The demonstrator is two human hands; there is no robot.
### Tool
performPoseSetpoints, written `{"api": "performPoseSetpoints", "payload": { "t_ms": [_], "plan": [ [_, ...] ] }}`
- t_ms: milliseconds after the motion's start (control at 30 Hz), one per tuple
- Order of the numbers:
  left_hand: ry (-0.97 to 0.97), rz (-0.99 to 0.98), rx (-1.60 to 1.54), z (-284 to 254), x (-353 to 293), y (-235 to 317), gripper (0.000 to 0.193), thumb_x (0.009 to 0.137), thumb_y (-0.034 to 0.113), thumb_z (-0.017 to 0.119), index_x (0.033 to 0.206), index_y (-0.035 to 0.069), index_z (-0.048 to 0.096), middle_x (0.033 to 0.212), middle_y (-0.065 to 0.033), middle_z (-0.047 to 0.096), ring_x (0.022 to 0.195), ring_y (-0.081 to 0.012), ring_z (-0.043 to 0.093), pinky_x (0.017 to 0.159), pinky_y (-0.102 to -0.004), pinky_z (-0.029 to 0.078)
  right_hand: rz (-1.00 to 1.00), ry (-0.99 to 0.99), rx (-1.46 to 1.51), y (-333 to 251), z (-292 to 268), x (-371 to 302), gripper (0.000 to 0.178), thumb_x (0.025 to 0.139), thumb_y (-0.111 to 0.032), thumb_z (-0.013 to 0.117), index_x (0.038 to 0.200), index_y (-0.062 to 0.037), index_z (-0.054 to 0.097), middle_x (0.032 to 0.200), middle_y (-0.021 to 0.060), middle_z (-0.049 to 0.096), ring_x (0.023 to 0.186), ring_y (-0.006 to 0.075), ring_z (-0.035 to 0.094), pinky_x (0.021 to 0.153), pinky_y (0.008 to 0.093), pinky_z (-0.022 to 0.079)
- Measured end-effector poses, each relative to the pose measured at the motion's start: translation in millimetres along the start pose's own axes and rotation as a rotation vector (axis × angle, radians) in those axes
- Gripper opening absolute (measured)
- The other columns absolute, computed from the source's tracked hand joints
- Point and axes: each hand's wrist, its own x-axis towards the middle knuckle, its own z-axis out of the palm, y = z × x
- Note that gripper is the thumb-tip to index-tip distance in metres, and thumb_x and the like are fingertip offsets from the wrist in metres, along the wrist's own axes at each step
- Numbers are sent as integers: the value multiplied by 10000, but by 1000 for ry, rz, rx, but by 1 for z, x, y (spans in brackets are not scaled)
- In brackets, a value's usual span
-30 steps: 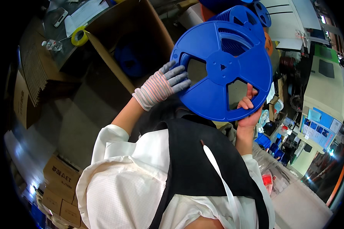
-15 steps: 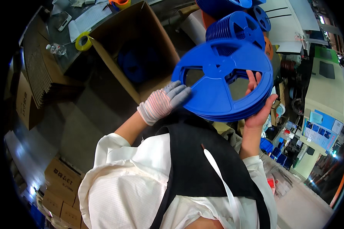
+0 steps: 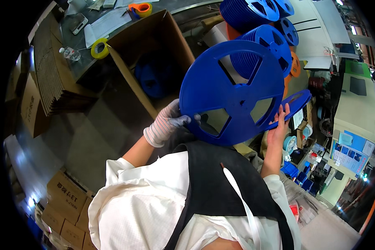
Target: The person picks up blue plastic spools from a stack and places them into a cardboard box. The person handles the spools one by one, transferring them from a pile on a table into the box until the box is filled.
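A large blue plastic reel [image 3: 204, 79] with cut-out windows is tilted up in front of me. My left hand [image 3: 163, 125], in a striped white-and-grey glove, grips its lower left rim, the thumb on the near face. Bare, my right hand [image 3: 278, 130] holds another blue reel [image 3: 301, 103] at the right, tilted apart from the large one. The large reel partly covers this second reel, so I cannot tell whether it is one or several together. Ahead to the left, an open cardboard box [image 3: 131, 85] has blue reels [image 3: 151, 79] lying in its shadowed inside.
Behind the held reels lie rows of blue reels [image 3: 284, 54] and an orange reel [image 3: 296, 64]. Yellow tape [image 3: 94, 51], an orange tape roll [image 3: 142, 7] and a plastic bottle [image 3: 71, 53] sit on the dark table. Flattened cartons [image 3: 50, 77] stand left; closed cartons [image 3: 66, 198] lower left.
The reels were together in a stack; now the large one is split from the rest and tipped upright toward the left. My left fingers have closed on its rim; the right hand keeps the remainder.
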Motion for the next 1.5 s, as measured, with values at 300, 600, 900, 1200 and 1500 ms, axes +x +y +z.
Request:
{"api": "performPoseSetpoints", "payload": {
  "t_ms": [300, 600, 900, 1200, 1500],
  "plan": [
    [-36, -122, -24, -10, 9, 25, 569, 812, 208, 759, 1287, 61, 481, 1063, -105, 648, 979, -231, 649, 906, -383, 518, 122, -271, 314, -16, -7, -6, 579, 889, -153, 615, 1425, -191, 401, 1245, 100, 596, 835, 144, 645, 683, 289, 569],
    [140, 67, 251, -13, 54, 72, 420, 960, 406, 557, 1166, 46, 616, 987, -12, 637, 905, -91, 597, 837, -247, 503, 139, -340, 291, -11, 0, -11, 574, 869, -114, 624, 1403, -137, 414, 1136, 89, 621, 746, 159, 602, 621, 281, 508],
    [65, -132, -495, -63, 24, -29, 286, 976, 241, 552, 1099, -11, 608, 872, -44, 650, 772, -104, 636, 723, -220, 538, 181, -209, 379, 1, -25, -27, 445, 892, -118, 613, 1314, -108, 470, 1150, 109, 616, 757, 163, 604, 609, 295, 504],
    [259, -163, -270, -12, -10, -22, 269, 942, 153, 591, 1164, 5, 563, 1030, -123, 656, 935, -250, 653, 852, -393, 549, 200, -188, 261, -2, 1, -23, 501, 931, -211, 605, 1384, -117, 412, 1234, 125, 604, 852, 160, 645, 675, 268, 550],
    [455, 46, -219, -104, -12, -21, 306, 926, 119, 606, 1178, -44, 546, 1035, -170, 661, 927, -296, 670, 830, -421, 572, 365, -161, -118, 16, 10, -24, 440, 975, -355, 543, 1295, -53, 522, 1284, 63, 521, 1081, 203, 584, 680, 247, 484]
  ]
}}
